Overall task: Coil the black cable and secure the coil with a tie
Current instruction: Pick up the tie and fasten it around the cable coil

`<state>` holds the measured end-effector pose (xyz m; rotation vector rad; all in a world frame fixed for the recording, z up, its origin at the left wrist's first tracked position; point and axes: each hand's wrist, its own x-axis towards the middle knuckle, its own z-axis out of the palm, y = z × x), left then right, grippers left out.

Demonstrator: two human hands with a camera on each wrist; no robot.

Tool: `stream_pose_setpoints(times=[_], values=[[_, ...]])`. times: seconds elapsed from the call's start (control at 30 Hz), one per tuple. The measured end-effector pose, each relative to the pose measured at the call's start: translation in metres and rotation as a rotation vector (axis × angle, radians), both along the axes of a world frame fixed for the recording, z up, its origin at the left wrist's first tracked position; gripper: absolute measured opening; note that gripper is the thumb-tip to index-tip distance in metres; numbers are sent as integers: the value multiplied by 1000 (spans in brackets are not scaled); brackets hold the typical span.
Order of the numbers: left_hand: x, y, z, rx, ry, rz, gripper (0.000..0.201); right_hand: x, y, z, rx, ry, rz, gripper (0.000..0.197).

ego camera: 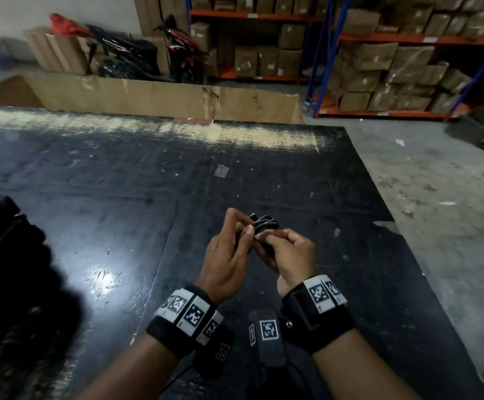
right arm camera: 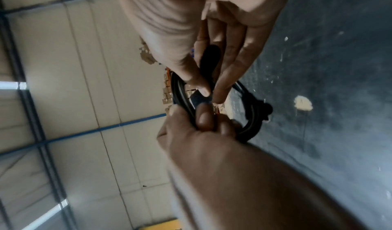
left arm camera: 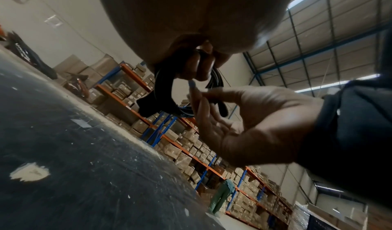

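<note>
Above the black table [ego camera: 119, 197] I hold a small coil of black cable [ego camera: 264, 223]. My left hand [ego camera: 242, 226] grips one side of the coil, with its thumb and fingers curled round the strands [left arm camera: 216, 77]. From the right, my right hand [ego camera: 266, 236] pinches a black tie strap [right arm camera: 210, 57] between thumb and forefinger, right against the coil [right arm camera: 248, 99]. In the left wrist view the strap [left arm camera: 221, 107] hangs past the right hand [left arm camera: 201, 94]. A plug end [left arm camera: 146, 106] sticks out of the coil. I cannot tell whether the strap goes round the strands.
A dark heap [ego camera: 1, 241] lies on the table's left side. Beyond the far edge stands a large open cardboard box [ego camera: 162, 93], then a motorbike [ego camera: 177, 47] and shelves of cartons [ego camera: 393, 67]. Concrete floor runs along the table's right edge. A person in green [left arm camera: 221, 195] stands by the shelves.
</note>
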<state>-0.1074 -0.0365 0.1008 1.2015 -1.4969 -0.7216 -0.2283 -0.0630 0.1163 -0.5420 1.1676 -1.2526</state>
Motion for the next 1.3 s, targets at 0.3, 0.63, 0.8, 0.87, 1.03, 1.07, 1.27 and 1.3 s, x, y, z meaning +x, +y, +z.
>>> stream_pose_setpoints(times=[0.3, 0.63, 0.8, 0.87, 1.03, 1.07, 1.27, 1.3], values=[[3, 10, -6, 126, 69, 34, 21, 5, 22, -6, 54, -184, 13, 22], [10, 9, -6, 121, 108, 50, 22, -5, 31, -3, -282, 273, 139, 12], [16, 6, -12, 111, 65, 58, 25, -9, 37, -5, -606, 741, 191, 20], [18, 5, -12, 135, 80, 40, 26, -10, 39, -9, -759, 986, 157, 18], [20, 2, -13, 167, 100, -1, 26, -15, 33, -15, -1023, 1287, 84, 11], [21, 1, -14, 174, 93, -9, 26, -18, 31, -15, -1035, 1287, 88, 10], [33, 5, -8, 138, -124, -160, 21, -35, 15, -5, -907, 1000, 210, 6], [35, 6, -8, 127, -173, -190, 20, -37, 13, -2, -859, 952, 250, 6]])
